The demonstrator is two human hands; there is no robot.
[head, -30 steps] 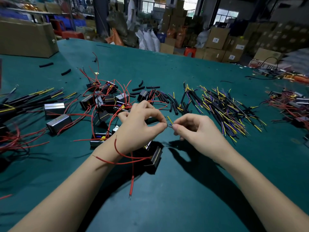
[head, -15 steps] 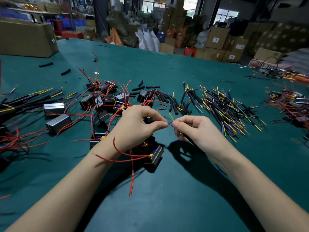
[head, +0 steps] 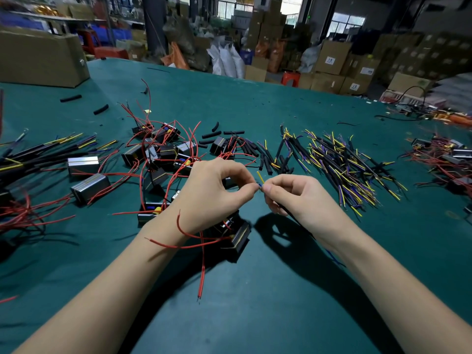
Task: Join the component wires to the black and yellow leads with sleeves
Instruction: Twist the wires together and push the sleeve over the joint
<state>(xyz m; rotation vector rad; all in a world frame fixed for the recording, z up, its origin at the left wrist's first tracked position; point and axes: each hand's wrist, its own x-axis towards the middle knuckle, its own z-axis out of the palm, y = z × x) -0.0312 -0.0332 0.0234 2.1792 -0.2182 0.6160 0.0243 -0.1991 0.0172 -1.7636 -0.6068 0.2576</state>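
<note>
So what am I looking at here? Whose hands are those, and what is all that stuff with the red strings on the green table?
These are a person's two bare hands, filmed by a camera worn on their head, so you see what they see. The left hand and the right hand meet in the middle, each pinching thin wire ends in a fingertip grip; a little yellow wire sticks up between them. The red strings are wires coming out of small box-shaped parts piled on the green table. One such part hangs below the left wrist. To the right lies a heap of black and yellow leads, and short black tube sleeves lie behind. Cardboard boxes stand far back.
</note>
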